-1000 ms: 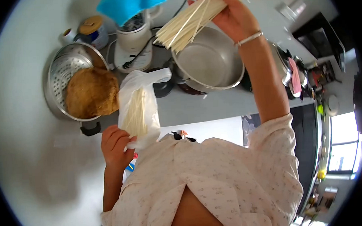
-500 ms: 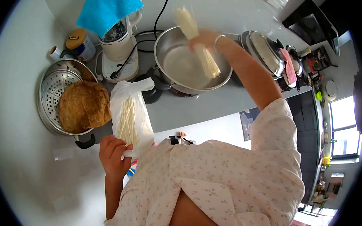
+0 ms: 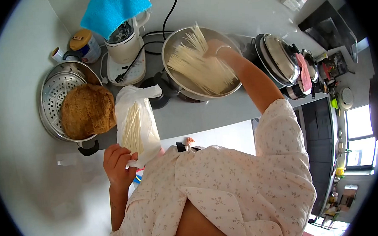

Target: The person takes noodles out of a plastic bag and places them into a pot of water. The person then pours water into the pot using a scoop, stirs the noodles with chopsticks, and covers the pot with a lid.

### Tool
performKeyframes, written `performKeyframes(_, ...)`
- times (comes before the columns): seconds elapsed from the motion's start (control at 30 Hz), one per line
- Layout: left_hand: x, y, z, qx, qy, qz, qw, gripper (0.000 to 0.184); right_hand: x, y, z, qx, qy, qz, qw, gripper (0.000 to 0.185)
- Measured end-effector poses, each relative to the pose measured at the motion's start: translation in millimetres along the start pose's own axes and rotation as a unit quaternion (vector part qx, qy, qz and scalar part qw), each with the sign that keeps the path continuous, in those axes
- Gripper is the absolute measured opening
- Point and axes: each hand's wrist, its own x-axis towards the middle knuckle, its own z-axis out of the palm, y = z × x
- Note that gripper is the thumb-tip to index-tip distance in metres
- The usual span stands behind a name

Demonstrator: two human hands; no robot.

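My left hand [image 3: 118, 163] is closed on the gathered edge of a white plastic bag [image 3: 150, 138], by the counter's front edge. Pale dried noodles [image 3: 132, 129] show inside the bag. Over a wide steel pan [image 3: 170, 72], my right hand [image 3: 213, 48] grips part of a bunch of dried noodles [image 3: 198, 66]. Strands stick up past its fingers, while many others lie fanned across the pan, some blurred by motion. The fingertips of this hand are partly hidden.
Left of the bag, a steel steamer pot [image 3: 45, 116] holds a brown rounded thing [image 3: 87, 112]. A white blender-like appliance [image 3: 125, 66] under a blue cloth [image 3: 115, 13] stands behind, near a tin [image 3: 84, 44]. Stacked pans and lids [image 3: 279, 57] sit right of the pan.
The noodle bunch in my right hand has gone from a tight upright bundle above the pan to strands fanned out in it. My left hand and the bag have hardly moved.
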Motion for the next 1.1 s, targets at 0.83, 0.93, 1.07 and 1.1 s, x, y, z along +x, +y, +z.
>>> performKeyframes(0.83,2,-9,-11,-0.02,0.045,0.064,0.997,0.024,-160,-114,-32,0.181,0.247,-0.329,0.893,0.022)
performKeyframes(0.93,4,-2,-18,-0.013,0.061,0.071,0.996,0.027,-199,-161,-1,0.144,0.217,-0.474,0.841,0.017)
performKeyframes(1.07,0,3,-27,0.003,0.086,0.072,0.994,0.032,-192,-210,57,0.085,0.154,-0.6,0.78,0.011)
performKeyframes(1.1,-1,5,-30,0.013,0.089,0.071,0.993,0.031,-173,-217,79,0.042,0.115,-0.636,0.761,0.018)
